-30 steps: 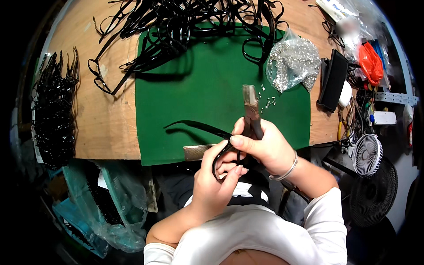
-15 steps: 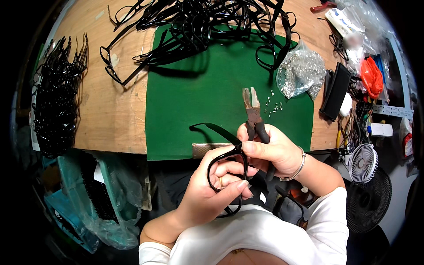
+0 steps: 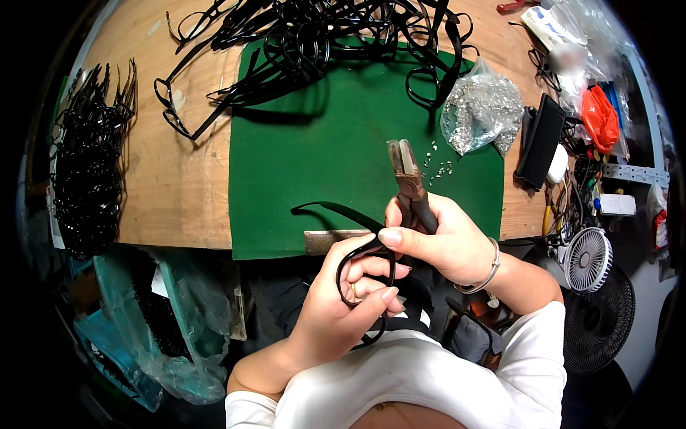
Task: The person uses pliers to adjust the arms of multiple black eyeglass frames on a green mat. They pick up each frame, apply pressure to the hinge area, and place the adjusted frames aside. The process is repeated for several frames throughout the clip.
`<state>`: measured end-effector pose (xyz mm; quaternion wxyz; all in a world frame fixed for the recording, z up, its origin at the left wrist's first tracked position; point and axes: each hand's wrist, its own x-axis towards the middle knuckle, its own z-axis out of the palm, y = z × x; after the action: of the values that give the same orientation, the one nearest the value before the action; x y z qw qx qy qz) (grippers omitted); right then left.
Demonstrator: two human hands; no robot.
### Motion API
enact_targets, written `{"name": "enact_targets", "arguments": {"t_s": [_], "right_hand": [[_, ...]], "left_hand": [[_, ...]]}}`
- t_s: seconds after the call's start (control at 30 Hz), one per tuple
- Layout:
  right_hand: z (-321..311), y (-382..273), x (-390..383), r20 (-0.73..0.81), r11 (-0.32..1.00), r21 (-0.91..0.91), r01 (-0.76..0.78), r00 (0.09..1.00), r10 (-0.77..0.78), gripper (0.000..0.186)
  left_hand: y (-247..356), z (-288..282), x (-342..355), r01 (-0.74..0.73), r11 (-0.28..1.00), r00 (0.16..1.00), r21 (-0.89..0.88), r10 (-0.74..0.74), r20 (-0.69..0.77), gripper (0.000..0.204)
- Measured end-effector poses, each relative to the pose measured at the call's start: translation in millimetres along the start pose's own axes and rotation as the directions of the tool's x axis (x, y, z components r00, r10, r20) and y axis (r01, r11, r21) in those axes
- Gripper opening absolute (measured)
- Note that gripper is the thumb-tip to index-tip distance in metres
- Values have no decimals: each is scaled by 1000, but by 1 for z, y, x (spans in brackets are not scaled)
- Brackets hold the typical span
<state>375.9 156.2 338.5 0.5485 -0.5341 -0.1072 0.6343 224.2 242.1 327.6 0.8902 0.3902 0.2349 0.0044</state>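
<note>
My left hand point(image 3: 332, 300) is closed around a black glasses frame point(image 3: 394, 269), its fingers showing through one rim. One temple of the frame stretches up and left over the green mat point(image 3: 321, 157). My right hand point(image 3: 446, 239) grips pliers point(image 3: 410, 184) with dark handles, their jaws pointing away from me. The thumb of that hand rests on the frame's hinge corner. Whether the pliers' jaws touch each other is hard to make out. Several tiny silvery pieces point(image 3: 437, 170) lie on the mat beyond the pliers, beside a clear bag point(image 3: 480, 107) full of similar bits.
A heap of black glasses frames point(image 3: 307, 43) covers the far side of the mat. Another dense stack point(image 3: 89, 164) stands at the table's left. At right are a black phone-like slab point(image 3: 541, 143), a red bag point(image 3: 599, 118) and a small white fan point(image 3: 589, 259). A metal strip point(image 3: 332, 242) lies at the mat's near edge.
The view has shifted slightly. My right hand and the pliers have tilted a little to the left, and the temple points a bit further left. Both hands keep their hold.
</note>
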Motion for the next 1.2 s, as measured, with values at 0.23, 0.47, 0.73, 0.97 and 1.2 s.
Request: {"name": "enact_targets", "arguments": {"t_s": [0.23,0.47,0.73,0.97,1.2], "right_hand": [[-1,-2,-1,58,996,63,-62,997,58,20],[-20,-10,-26,184,703,-707,83,980,70,29],[-9,-20,-15,281,537,-832,139,940,191,31],[-5,-9,-17,162,320,-936,150,987,12,35],[-38,-26,-10,242,538,-838,90,945,220,33]], "left_hand": [[9,-5,-6,30,999,999,-40,-29,39,50],[23,-16,-17,154,981,987,-121,-147,62,41],[17,-21,-20,151,988,986,-18,-149,76,37],[15,-14,-18,152,988,988,16,-152,38,37],[23,-12,-15,143,990,989,15,-144,38,37]]}}
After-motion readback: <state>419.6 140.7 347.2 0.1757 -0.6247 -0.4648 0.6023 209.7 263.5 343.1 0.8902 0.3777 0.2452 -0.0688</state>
